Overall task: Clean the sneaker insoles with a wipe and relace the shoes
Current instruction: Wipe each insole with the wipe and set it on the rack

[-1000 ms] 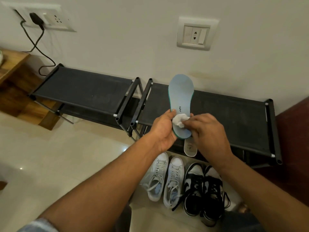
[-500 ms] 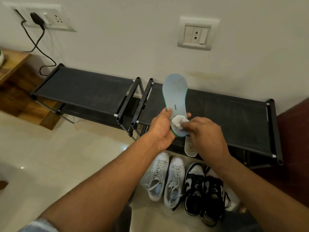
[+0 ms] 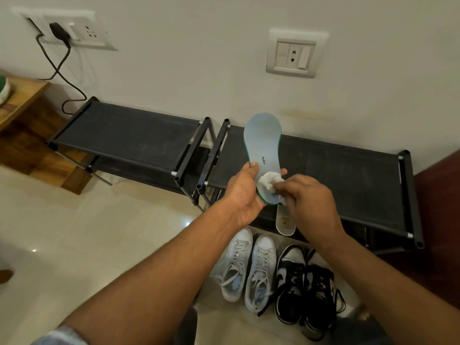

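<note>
Insole (image 3: 262,143) pointed to 12 o'clock, left hand (image 3: 245,195) gripped its heel, right hand (image 3: 308,197) pinched the wipe (image 3: 270,179). Long strokes toward 12 seemed best.

You're likely standing in a home hallway: low black fabric-topped metal shoe racks (image 3: 129,130) line a plain white wall (image 3: 199,58), and white lace-up sneakers (image 3: 249,267) sit beside black-and-white sneakers (image 3: 306,282) on glossy cream floor tiles (image 3: 74,232).

- you see one small dark printed mark (image 3: 263,159) on the blue insole (image 3: 261,138); its letters are too small to read.
- no other text is legible.
</note>
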{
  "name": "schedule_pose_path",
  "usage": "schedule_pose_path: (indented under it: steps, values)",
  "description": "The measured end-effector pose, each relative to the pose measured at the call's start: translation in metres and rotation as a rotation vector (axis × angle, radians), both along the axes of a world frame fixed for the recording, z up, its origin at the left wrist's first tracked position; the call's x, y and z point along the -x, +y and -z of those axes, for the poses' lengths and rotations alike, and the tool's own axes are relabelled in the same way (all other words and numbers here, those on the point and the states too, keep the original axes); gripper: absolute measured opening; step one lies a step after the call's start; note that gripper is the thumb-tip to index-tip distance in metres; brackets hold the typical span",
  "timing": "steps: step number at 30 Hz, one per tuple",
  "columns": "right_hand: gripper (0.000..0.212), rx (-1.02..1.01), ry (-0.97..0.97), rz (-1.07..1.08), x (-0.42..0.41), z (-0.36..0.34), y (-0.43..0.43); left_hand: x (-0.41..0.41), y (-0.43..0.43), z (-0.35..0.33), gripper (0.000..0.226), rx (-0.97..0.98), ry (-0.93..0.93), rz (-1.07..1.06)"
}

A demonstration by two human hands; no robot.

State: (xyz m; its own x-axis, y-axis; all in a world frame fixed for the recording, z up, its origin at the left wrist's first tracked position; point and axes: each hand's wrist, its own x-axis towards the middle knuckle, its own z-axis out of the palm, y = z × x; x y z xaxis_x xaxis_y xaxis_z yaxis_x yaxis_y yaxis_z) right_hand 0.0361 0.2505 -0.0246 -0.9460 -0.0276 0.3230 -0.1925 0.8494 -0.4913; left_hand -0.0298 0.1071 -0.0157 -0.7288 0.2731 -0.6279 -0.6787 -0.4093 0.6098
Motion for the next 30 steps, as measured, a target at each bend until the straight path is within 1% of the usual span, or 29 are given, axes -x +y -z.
schedule_pose_path:
  steps: [1,2,4,5,6,8,9,10,12,13,14,16,17,18,20,21,24,25,28,29,30]
  values:
    - [0.029,0.002,0.001,0.029,0.0,-0.001,0.0,-0.001,0.0,-0.001,0.037,-0.007,0.001,0.004]
    - [0.029,-0.014,0.0,0.002,-0.004,-0.002,-0.007,-0.002,-0.001,0.0,0.037,-0.003,0.009,0.015]
    - [0.028,-0.07,-0.004,-0.15,-0.017,-0.004,-0.026,-0.004,-0.002,0.001,0.038,0.024,0.028,0.047]
    - [0.027,-0.071,0.003,-0.175,-0.017,-0.004,-0.024,-0.005,-0.002,-0.001,0.038,0.028,0.026,0.05]
    - [0.028,-0.043,0.011,-0.141,-0.011,-0.002,-0.016,-0.005,0.0,-0.002,0.038,0.022,0.017,0.042]
    - [0.027,0.021,0.022,0.013,0.0,-0.002,0.002,-0.004,0.003,-0.004,0.037,0.009,0.006,0.016]
    - [0.027,0.027,0.017,0.036,-0.001,-0.003,0.0,-0.004,0.004,-0.004,0.038,0.004,0.004,0.01]
    - [0.026,0.016,0.009,-0.001,-0.005,-0.004,-0.009,-0.005,0.003,-0.003,0.038,0.007,0.011,0.017]
    - [0.024,-0.032,-0.002,-0.154,-0.02,-0.008,-0.029,-0.007,0.001,-0.002,0.038,0.021,0.029,0.049]
    - [0.025,-0.036,-0.001,-0.178,-0.019,-0.007,-0.028,-0.007,0.0,-0.002,0.038,0.023,0.023,0.049]
    - [0.026,-0.02,0.002,-0.145,-0.014,-0.005,-0.02,-0.007,0.001,-0.003,0.038,0.019,0.015,0.043]
    - [0.027,0.011,0.02,-0.004,-0.002,-0.004,-0.002,-0.006,0.004,-0.007,0.038,0.009,0.007,0.023]
    - [0.027,0.008,0.013,0.02,-0.002,-0.004,-0.002,-0.006,0.005,-0.007,0.037,0.013,0.01,0.018]
    - [0.027,-0.005,-0.004,-0.012,-0.005,-0.005,-0.009,-0.007,0.005,-0.006,0.037,0.024,0.015,0.023]
    - [0.027,-0.067,-0.011,-0.145,-0.018,-0.006,-0.024,-0.008,0.004,-0.006,0.038,0.036,0.024,0.044]
    - [0.026,-0.066,-0.002,-0.158,-0.017,-0.005,-0.022,-0.009,0.003,-0.006,0.038,0.036,0.02,0.042]
    - [0.024,0.036,0.025,0.027,-0.003,-0.003,0.002,-0.007,0.005,-0.008,0.038,0.028,0.006,0.024]
    - [0.025,0.043,0.021,0.039,-0.004,-0.003,-0.001,-0.007,0.005,-0.008,0.038,0.024,0.009,0.023]
    - [0.029,-0.049,0.016,-0.151,-0.02,-0.004,-0.025,-0.008,0.001,-0.006,0.038,0.03,0.026,0.044]
    - [0.028,-0.049,0.016,-0.161,-0.018,-0.003,-0.021,-0.007,0.0,-0.006,0.038,0.023,0.024,0.045]
    - [0.026,-0.02,0.023,-0.108,-0.012,0.0,-0.011,-0.006,0.0,-0.006,0.039,0.016,0.019,0.04]
